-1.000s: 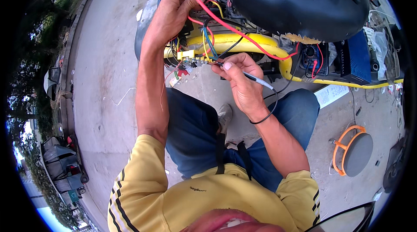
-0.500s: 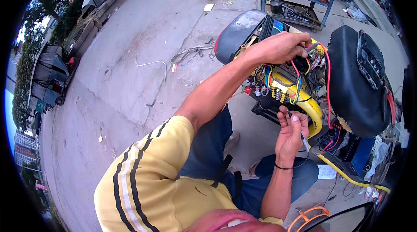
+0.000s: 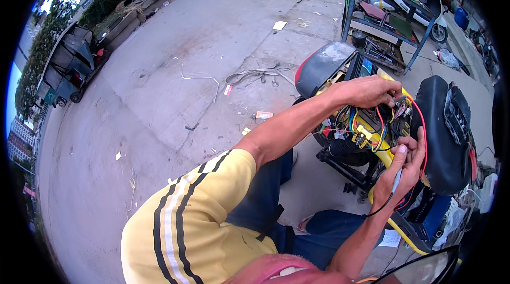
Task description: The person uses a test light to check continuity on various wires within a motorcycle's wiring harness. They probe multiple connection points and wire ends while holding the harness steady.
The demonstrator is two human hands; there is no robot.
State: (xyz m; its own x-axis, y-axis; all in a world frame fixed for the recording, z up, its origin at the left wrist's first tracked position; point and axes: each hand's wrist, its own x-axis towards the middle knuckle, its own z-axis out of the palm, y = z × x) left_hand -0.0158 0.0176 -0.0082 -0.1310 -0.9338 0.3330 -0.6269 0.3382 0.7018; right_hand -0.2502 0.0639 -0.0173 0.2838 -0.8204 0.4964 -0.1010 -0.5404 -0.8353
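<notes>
"Yellow, blocky and wired, that small terminal block comes first?"

"Yes, beside the curved yellow frame tube. Next, the left hand has its fingertips closed at the grey end of a thin red lead."

"And the right hand?"

"It grips a slim grey pen-shaped probe trailing a thin black lead, forefinger extended, just left of the bulky black seat."

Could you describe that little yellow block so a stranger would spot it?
Find the bulky black seat at the right, then the yellow frame tube to its left. The small yellow block shows at that tube's left edge; its notched outline sets it apart from the smooth tube.
</notes>
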